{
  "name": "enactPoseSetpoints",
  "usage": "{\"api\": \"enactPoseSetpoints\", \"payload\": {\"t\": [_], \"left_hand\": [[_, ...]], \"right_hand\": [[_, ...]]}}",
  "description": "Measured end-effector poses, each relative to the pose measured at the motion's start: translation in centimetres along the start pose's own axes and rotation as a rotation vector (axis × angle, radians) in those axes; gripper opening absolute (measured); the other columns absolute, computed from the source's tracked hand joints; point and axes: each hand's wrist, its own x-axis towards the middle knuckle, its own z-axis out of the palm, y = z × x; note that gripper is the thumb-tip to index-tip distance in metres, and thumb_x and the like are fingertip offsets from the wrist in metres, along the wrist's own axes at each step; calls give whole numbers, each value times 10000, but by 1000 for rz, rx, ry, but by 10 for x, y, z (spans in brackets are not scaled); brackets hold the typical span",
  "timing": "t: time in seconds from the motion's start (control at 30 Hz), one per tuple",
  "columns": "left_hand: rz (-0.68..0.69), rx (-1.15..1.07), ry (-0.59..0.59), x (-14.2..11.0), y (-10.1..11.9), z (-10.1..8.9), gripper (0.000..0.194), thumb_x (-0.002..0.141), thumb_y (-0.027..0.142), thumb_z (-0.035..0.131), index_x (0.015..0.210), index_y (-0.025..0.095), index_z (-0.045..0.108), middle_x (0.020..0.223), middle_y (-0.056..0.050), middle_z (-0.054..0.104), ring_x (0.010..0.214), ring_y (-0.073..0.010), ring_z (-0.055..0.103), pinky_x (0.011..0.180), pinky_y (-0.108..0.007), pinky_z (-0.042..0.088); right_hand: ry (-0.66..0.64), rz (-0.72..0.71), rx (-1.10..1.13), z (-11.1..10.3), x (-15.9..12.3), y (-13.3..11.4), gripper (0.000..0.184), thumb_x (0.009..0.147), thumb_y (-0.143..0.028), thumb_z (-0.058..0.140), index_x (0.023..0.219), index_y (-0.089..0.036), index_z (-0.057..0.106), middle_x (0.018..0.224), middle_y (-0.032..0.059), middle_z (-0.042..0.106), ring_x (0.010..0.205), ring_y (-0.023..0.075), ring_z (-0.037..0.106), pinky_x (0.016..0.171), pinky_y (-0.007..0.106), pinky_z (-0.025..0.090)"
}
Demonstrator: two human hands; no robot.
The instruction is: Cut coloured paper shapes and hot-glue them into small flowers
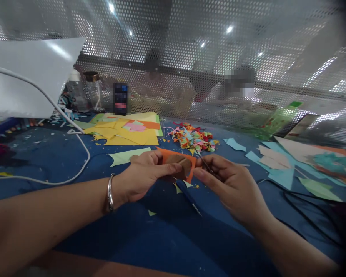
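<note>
Before a perforated screen [173,50], on the near side of a blue bench [103,242], the left hand [142,171] pinches an orange paper [188,156] with a brown piece [186,165] under its thumb, both reaching out towards two o'clock from that hand. The paper's long side runs roughly nine to three o'clock, tipping down rightwards, its right edge touching or just beside the fingertips of the right hand [236,184], which lies at four o'clock from it, closed around a slim dark tool [207,165], seemingly small scissors.
</note>
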Motion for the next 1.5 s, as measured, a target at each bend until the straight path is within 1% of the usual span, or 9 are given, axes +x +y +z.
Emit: {"api": "enactPoseSetpoints", "payload": {"t": [0.07, 0.17, 0.37, 0.57, 0.7, 0.8, 0.97, 1.23, 1.5], "left_hand": [[12, 16, 48, 1, 1, -2, 206, 741, 186, 813, 921, 116, 744, 814, -47, 734, 707, -114, 651, 682, -228, 482], [36, 19, 53, 2, 3, -2, 140, 777, 150, 769, 912, 119, 748, 836, -50, 740, 719, -108, 648, 667, -214, 474], [127, 97, 68, 2, 5, -2, 113, 781, 155, 763, 883, 108, 758, 847, -60, 747, 749, -112, 637, 702, -220, 465], [167, 41, 108, 4, 4, -4, 212, 727, 174, 810, 921, 108, 754, 857, -71, 755, 748, -133, 654, 699, -241, 488], [180, 74, 20, 3, 4, -6, 153, 772, 198, 784, 903, 121, 758, 853, -58, 748, 753, -111, 640, 676, -209, 465], [151, 96, 9, 3, 2, -7, 191, 773, 215, 788, 940, 127, 759, 858, -46, 732, 720, -94, 608, 652, -205, 446], [85, 180, 17, 1, -2, -6, 282, 751, 249, 807, 993, 117, 742, 925, -80, 740, 792, -139, 640, 692, -243, 465], [125, 173, -58, 2, -4, -6, 198, 729, 238, 822, 869, 129, 734, 852, -59, 756, 804, -150, 672, 772, -270, 474], [102, 185, -56, -1, -2, -7, 218, 746, 230, 804, 914, 112, 732, 852, -66, 755, 808, -148, 670, 779, -274, 470]], "right_hand": [[4, 2, -11, -3, -1, 2, 381, 855, -573, 654, 858, -193, 681, 642, -5, 527, 551, 121, 435, 501, 253, 370], [-28, 55, 58, -5, -2, 6, 444, 909, -614, 558, 885, -188, 684, 581, -32, 417, 501, 103, 337, 442, 250, 249], [-173, 220, 196, 0, -1, 5, 505, 872, -663, 566, 795, -170, 647, 551, -64, 324, 438, 70, 221, 392, 235, 135], [-187, 265, 230, 1, 1, 4, 518, 827, -683, 609, 762, -170, 640, 538, -78, 302, 422, 59, 213, 386, 226, 127], [-197, 284, 241, 0, 1, 4, 532, 818, -696, 610, 750, -169, 633, 535, -82, 291, 422, 57, 199, 386, 227, 113], [-190, 283, 244, 1, 0, 4, 541, 810, -703, 616, 746, -166, 640, 531, -78, 299, 425, 60, 210, 387, 230, 112], [-200, 285, 251, 1, 0, 3, 553, 800, -711, 623, 740, -161, 640, 521, -79, 300, 434, 60, 194, 398, 233, 107], [-202, 290, 236, 0, -2, 4, 544, 813, -699, 620, 710, -165, 602, 528, -73, 299, 462, 64, 206, 418, 224, 121], [-248, 237, 217, -4, -2, 10, 506, 877, -651, 580, 696, -178, 572, 523, -81, 269, 460, 67, 196, 417, 228, 125]]}}
